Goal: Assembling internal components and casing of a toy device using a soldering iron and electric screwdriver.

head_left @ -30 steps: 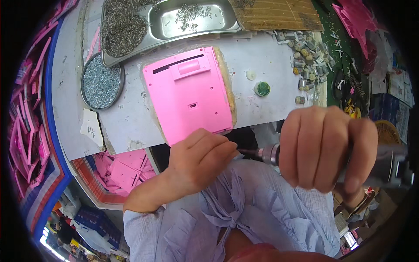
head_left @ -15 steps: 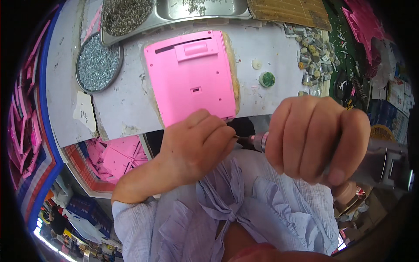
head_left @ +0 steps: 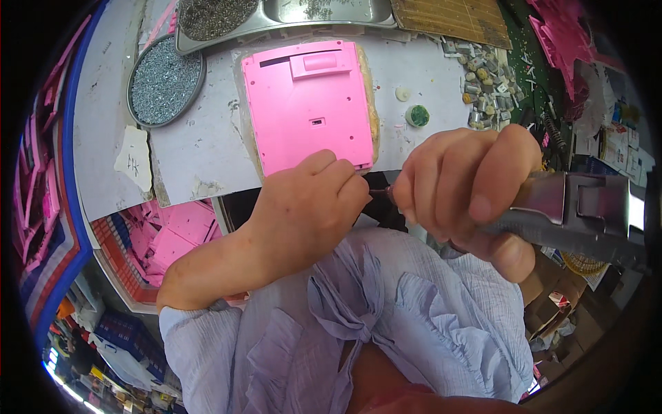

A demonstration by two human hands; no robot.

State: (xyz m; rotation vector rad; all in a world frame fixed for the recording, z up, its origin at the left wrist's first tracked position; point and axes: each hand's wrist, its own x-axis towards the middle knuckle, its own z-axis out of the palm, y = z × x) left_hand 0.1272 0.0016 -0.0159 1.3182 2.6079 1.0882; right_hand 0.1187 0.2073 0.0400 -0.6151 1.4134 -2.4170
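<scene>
Your right hand (head_left: 458, 179) is wrapped round the power driver (head_left: 572, 214), bit aimed at your curled left hand (head_left: 307, 207), probably to steady it | can't tell what lefty's pinching | pink panel (head_left: 289, 134) sits on wrapped padding (head_left: 375, 117), likely scratch protection, tbh

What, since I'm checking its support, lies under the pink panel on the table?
A yellowish layer shows along the right edge of the pink panel, clear film along its left. The panel covers the rest; the left hand overlaps its near edge.
</scene>
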